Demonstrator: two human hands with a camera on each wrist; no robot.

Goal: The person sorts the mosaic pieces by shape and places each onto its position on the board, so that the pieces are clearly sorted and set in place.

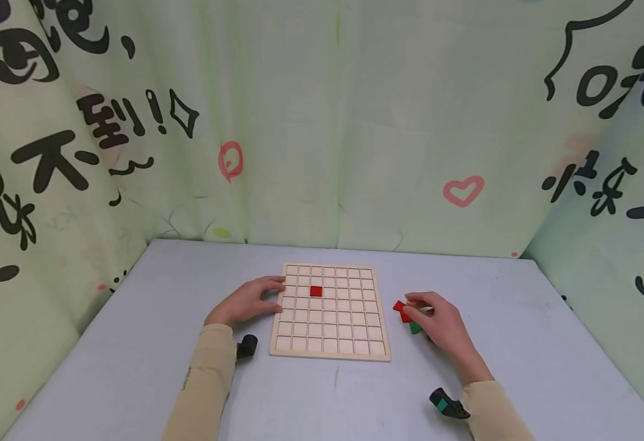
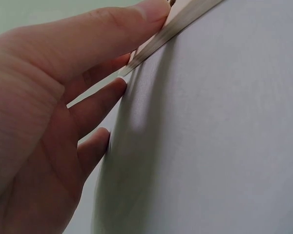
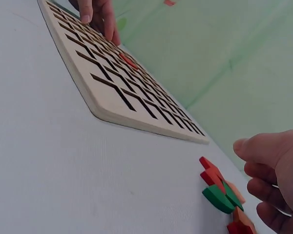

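A light wooden grid board (image 1: 329,354) lies flat on the table, with one red square tile (image 1: 316,291) in a cell of its upper left part. Along the board's left edge rests my left hand (image 1: 247,300); thumb and fingertips are at the rim, fingers mostly extended. To the right of the board, my right hand (image 1: 437,318) hovers over a small pile of red and green pieces (image 1: 414,328), partly covering it. In the right wrist view its thumb and bent fingers stand apart, close above the green piece (image 3: 218,199) and red piece (image 3: 212,178), with nothing visible between them.
The white table (image 1: 333,398) has a back edge against a pale green printed curtain (image 1: 388,122), which also hangs at both sides. Black wrist devices sit by the left sleeve (image 1: 247,346) and the right sleeve (image 1: 498,410).
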